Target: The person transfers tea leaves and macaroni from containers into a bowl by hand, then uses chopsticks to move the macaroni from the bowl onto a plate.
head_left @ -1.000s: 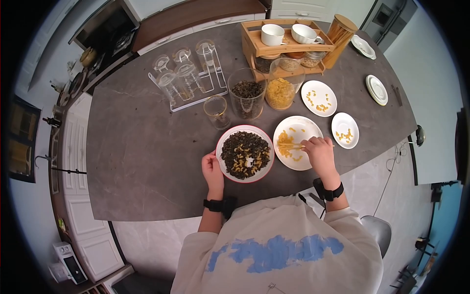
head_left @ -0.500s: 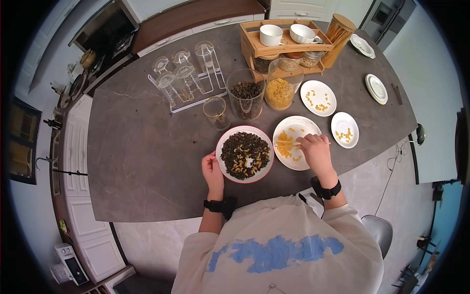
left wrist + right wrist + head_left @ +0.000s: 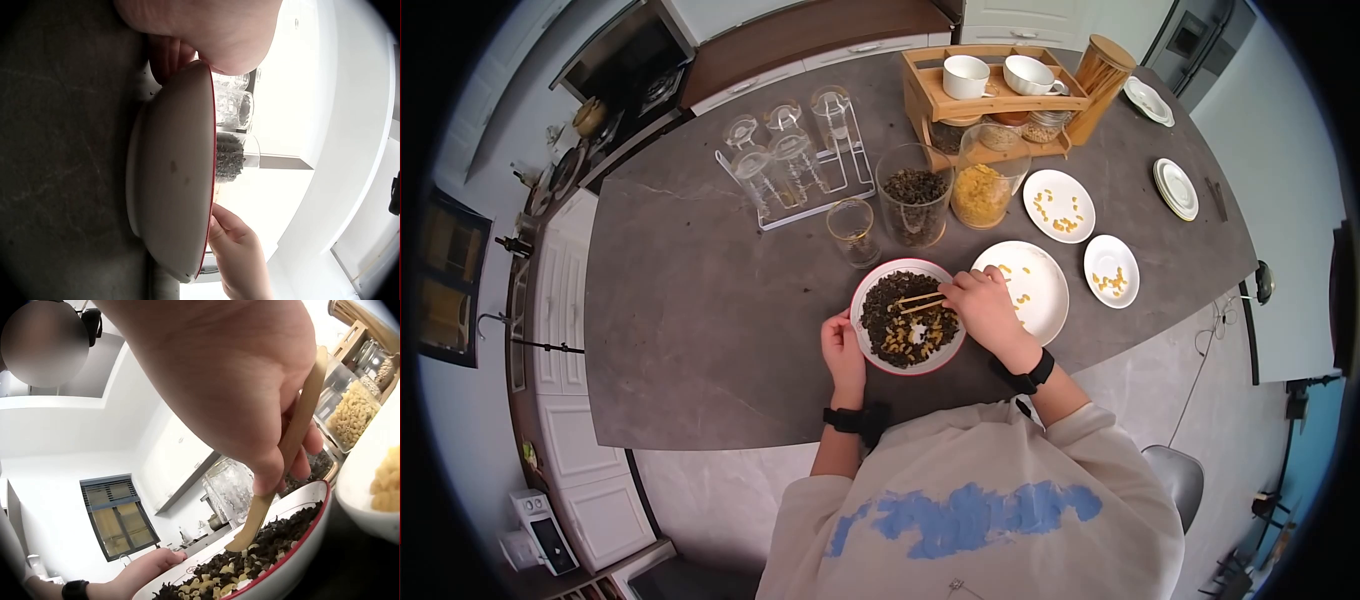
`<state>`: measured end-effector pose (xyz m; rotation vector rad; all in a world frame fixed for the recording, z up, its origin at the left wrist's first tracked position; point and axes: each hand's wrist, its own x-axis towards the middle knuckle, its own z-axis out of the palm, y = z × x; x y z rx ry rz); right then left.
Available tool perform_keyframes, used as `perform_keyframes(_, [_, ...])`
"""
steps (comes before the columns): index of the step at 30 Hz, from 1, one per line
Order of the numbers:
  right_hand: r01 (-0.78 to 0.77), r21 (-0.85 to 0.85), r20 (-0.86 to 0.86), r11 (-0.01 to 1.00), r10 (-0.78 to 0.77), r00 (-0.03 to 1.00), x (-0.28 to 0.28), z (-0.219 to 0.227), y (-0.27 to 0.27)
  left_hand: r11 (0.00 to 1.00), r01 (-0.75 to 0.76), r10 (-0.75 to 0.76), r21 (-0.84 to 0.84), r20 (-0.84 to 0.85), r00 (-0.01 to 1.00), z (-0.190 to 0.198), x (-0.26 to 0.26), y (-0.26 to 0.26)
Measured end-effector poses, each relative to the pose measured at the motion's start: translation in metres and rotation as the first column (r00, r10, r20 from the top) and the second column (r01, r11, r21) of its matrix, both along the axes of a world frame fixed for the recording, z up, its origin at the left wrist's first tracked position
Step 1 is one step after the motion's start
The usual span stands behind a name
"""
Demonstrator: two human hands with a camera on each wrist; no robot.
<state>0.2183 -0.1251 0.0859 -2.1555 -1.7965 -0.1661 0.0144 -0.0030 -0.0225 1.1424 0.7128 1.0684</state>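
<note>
Dark dried bits mixed with yellow pasta pieces fill a white bowl with a red rim. The left hand grips the bowl's left edge; in the left wrist view its fingers curl at the rim of the bowl. Wooden tongs are pinched in the right hand, their tips over the dark bits. The right wrist view shows the tongs low over the bowl's contents, below the right hand. Right of the bowl, partly behind the right hand, lies a white plate with yellow pasta.
Behind the bowl stand an empty glass, a jar of dark bits and a jar of pasta. A glass rack is at back left, a wooden shelf behind. Small plates sit right.
The right hand has moved left with the tongs, from the plate of pasta to over the bowl. The left hand stays at the bowl's edge. The head view has shifted slightly.
</note>
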Motion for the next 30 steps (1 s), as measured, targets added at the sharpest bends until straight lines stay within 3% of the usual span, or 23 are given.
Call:
perform_keyframes(21, [-0.025,0.003,0.005,1.0,0.025,1.0,0.001,-0.007,0.002,1.0,-0.009,0.009,-0.01,-0.017,1.0,0.002,0.0,0.0])
perform_keyframes(24, [-0.032,0.07,-0.001,0.997,0.032,0.999,-0.002,-0.009,0.005,1.0,-0.019,0.019,-0.003,-0.028,0.999,0.002,0.001,-0.001])
perform_keyframes(30, [-0.056,0.011,0.006,0.998,0.056,0.998,-0.003,-0.014,0.007,1.0,-0.013,0.013,-0.006,-0.022,1.0,-0.001,0.0,0.0])
